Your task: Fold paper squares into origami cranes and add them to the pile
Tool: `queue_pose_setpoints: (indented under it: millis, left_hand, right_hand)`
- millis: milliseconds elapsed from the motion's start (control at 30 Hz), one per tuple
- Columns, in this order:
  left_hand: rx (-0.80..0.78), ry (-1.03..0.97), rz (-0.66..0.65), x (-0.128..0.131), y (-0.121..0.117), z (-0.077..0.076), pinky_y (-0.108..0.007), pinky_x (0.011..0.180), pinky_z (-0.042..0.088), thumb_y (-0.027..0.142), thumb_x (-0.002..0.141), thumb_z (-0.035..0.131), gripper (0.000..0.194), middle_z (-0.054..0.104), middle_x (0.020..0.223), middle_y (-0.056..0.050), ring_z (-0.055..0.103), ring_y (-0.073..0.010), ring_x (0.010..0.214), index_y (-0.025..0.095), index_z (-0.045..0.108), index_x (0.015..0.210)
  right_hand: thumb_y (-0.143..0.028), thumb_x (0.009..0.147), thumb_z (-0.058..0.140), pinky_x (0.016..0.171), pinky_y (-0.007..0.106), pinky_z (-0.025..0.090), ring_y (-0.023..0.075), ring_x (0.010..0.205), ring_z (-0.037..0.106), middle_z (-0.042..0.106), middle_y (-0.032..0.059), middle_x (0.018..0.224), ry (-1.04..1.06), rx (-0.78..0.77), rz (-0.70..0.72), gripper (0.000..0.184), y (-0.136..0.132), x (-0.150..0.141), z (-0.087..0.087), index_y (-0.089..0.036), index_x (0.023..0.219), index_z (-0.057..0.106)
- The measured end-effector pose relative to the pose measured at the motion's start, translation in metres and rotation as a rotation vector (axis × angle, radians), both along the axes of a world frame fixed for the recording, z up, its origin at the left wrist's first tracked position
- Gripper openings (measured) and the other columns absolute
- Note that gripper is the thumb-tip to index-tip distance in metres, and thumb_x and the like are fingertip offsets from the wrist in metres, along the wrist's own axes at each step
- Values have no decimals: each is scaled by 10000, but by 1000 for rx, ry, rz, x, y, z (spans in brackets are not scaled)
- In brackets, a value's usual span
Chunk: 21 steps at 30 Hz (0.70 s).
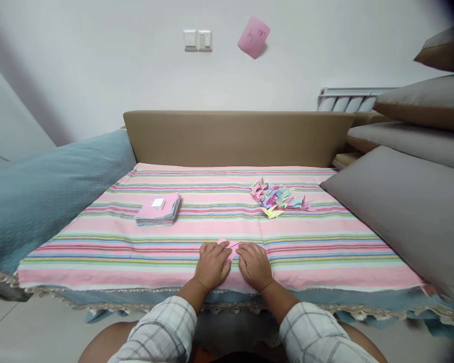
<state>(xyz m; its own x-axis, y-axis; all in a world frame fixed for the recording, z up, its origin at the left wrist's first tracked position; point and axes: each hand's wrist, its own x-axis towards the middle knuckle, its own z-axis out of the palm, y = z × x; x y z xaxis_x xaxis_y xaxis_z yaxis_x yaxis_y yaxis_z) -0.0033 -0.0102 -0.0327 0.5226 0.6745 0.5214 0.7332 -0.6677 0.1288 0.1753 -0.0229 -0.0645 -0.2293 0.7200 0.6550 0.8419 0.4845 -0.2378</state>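
A small folded piece of pink paper (232, 248) lies on the striped cloth near its front edge, between my two hands. My left hand (212, 262) has its fingers curled down onto the paper's left side. On the right side, my right hand (254, 263) presses on the paper with bent fingers. Both hands cover part of it. Beyond them to the right sits a heap of folded paper cranes (274, 196) in several colours. To the left is a stack of square coloured paper (159, 210) with a small white block (158, 203) on top.
The striped cloth (212, 181) covers a couch seat with a brown backrest (234, 138). Grey cushions (401, 206) pile up at the right, and a blue-covered armrest (53, 176) borders the left. A pink note (253, 38) and light switches (197, 40) are on the wall.
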Motion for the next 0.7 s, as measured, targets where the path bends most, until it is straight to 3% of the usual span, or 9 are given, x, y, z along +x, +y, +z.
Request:
queue_pose_setpoints:
  millis: [133, 300, 700]
  left_hand:
    - [15, 32, 4, 0, 0, -1, -475, 897, 311, 275, 816, 523, 293, 586, 1248, -57, 528, -252, 976, 255, 606, 1097]
    - [16, 1, -5, 1, 1, 0, -484, 921, 303, 275, 815, 525, 337, 639, 1166, -53, 543, -245, 934, 264, 588, 1146]
    - [20, -22, 1, 1, 1, -2, -484, 971, 276, 278, 806, 539, 309, 658, 1130, -39, 552, -224, 941, 270, 616, 1105]
  right_hand:
    - [-162, 822, 483, 843, 354, 349, 208, 952, 505, 643, 59, 1025, 40, -5, 18, 228, 0, 0, 1, -197, 987, 638]
    - [-164, 823, 486, 850, 355, 344, 209, 957, 501, 646, 56, 1040, 50, -14, -1, 230, -1, 0, 0, -200, 992, 637]
    - [-164, 812, 497, 852, 342, 351, 204, 950, 503, 647, 57, 1039, 46, -53, -126, 214, -3, 0, 1, -194, 961, 647]
